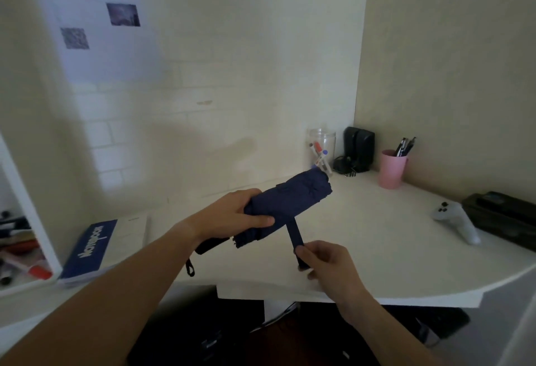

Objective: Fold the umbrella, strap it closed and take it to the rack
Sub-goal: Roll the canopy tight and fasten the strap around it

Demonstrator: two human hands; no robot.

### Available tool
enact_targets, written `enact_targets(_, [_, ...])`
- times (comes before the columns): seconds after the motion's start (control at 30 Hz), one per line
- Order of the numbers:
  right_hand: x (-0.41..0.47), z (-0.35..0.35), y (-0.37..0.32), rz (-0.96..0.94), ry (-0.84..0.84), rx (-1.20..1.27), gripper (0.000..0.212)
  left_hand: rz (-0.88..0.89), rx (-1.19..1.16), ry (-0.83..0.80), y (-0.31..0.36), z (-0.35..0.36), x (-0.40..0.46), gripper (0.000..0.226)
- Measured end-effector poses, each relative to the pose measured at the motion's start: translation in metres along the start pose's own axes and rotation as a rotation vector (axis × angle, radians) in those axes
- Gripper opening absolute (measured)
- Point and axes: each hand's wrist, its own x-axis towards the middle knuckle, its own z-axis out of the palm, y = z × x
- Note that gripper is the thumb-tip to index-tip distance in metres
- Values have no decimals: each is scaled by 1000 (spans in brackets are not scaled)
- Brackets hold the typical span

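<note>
Nearest the camera, the right hand (324, 258) pinches the free end of the strap (296, 238) between thumb and curled fingers (307, 255), pulling it out taut and away from the bundle. Just above, the left hand (232, 217) is wrapped round the navy umbrella (287, 200), thumb lying along the cloth, holding the gathered canopy tight; the umbrella hangs in the air over the front of the desk (362, 249), touching nothing but the hands, its black handle and wrist loop (190, 267) poking out below the left wrist.

The folding looks done — the canopy is collapsed and rolled, though the near hem is somewhat ragged. The step in hand is the strapping. The next move likely calls for swinging the strap round the bundle while the left hand keeps the roll from loosening, then pressing its end onto the fastener, which I cannot see from here.

For room: the desk's curved front edge runs just below the hands, with dark space under it. To the left lies a blue notebook (92, 249); to the right, well apart, a white game controller (455, 220) and a dark case (501, 217). Farther back stand a pink pen cup (391, 171), a glass jar (322, 145) and a black speaker (358, 148) against the wall — the umbrella's tip points toward the jar, near it in the picture. No rack is in view.
</note>
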Motion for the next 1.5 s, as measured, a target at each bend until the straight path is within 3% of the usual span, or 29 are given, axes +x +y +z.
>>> enact_targets(0.27, [-43, -2, -41, 54, 52, 186, 25, 207, 371, 201, 7, 18, -16, 47])
enact_targets(0.57, [-63, -15, -64, 169, -17, 521, 26, 526, 860, 586, 7, 61, -41, 72])
enact_targets(0.73, [-67, -16, -66, 259, -49, 628, 19, 576, 1017, 639, 4, 67, -49, 72])
enact_targets(0.97, [-67, -15, -71, 360, -37, 733, 24, 606, 1116, 638, 3, 70, -54, 63])
enact_targets(1.5, [-68, -17, -69, 290, -59, 723, 14, 612, 1150, 660, 3, 70, -59, 58])
